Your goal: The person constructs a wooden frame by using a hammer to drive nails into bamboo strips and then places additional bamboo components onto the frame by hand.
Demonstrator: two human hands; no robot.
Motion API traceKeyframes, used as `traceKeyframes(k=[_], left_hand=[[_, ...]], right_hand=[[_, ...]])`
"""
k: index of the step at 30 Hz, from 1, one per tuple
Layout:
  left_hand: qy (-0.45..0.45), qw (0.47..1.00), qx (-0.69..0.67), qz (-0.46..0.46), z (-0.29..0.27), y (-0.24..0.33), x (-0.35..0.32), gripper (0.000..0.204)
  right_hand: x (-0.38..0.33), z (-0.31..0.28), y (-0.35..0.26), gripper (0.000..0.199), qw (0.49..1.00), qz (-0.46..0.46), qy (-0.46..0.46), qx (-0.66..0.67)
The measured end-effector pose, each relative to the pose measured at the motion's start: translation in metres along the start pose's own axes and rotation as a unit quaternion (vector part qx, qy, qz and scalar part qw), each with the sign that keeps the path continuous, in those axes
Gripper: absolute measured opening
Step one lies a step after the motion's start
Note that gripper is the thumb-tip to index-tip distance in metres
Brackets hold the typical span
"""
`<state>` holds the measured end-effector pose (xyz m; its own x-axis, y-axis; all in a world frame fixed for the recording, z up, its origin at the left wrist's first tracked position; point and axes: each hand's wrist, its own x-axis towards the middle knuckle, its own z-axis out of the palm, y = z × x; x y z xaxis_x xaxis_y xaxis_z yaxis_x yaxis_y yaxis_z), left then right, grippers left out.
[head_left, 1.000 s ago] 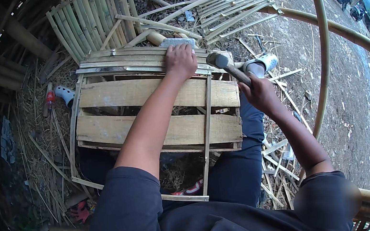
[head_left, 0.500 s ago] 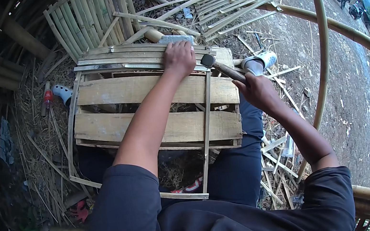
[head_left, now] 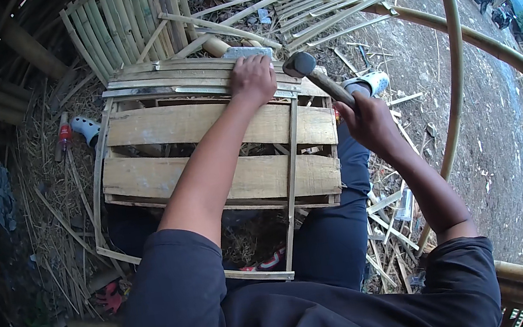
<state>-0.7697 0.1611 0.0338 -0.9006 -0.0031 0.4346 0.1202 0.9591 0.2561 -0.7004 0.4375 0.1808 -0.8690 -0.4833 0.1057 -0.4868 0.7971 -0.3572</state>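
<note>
— Hammer (head_left: 315,76): where is it?
— In the head view the right hand (head_left: 370,124) is closed round its wooden handle, with the dark head raised just beyond the far right corner of the wooden crate frame (head_left: 219,156). The head hangs in the air, close to the left hand but apart from it.
— And the left hand (head_left: 253,79)?
— It rests palm down with fingers curled on the bundle of bamboo slats (head_left: 173,81) laid across the far edge of the frame. Whether it pinches something small under the fingers cannot be told.
— How does the frame lie?
— Across the person's lap, over dark blue trousers (head_left: 336,247). Two broad planks (head_left: 221,170) run crosswise, and a thin slat (head_left: 292,172) runs lengthwise near the right end.
— What lies around it?
— A white cylindrical container (head_left: 368,83) on the ground just past the right hand, a red-handled tool (head_left: 63,134) and a pale blue and white object (head_left: 86,128) to the left on straw, more slat panels (head_left: 325,6) beyond, and a long curved bamboo pole (head_left: 456,50) on the right.
</note>
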Motion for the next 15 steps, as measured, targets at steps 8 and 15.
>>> traceKeyframes(k=[8, 15], left_hand=[[0.015, 1.0, 0.002, 0.009, -0.002, -0.002, 0.001, 0.028], [0.048, 0.998, -0.029, 0.014, -0.008, 0.008, 0.0, 0.023]], right_hand=[[-0.002, 0.019, 0.004, 0.045, 0.998, -0.025, -0.018, -0.05], [0.001, 0.005, -0.005, 0.047, 0.997, -0.028, -0.035, -0.07]])
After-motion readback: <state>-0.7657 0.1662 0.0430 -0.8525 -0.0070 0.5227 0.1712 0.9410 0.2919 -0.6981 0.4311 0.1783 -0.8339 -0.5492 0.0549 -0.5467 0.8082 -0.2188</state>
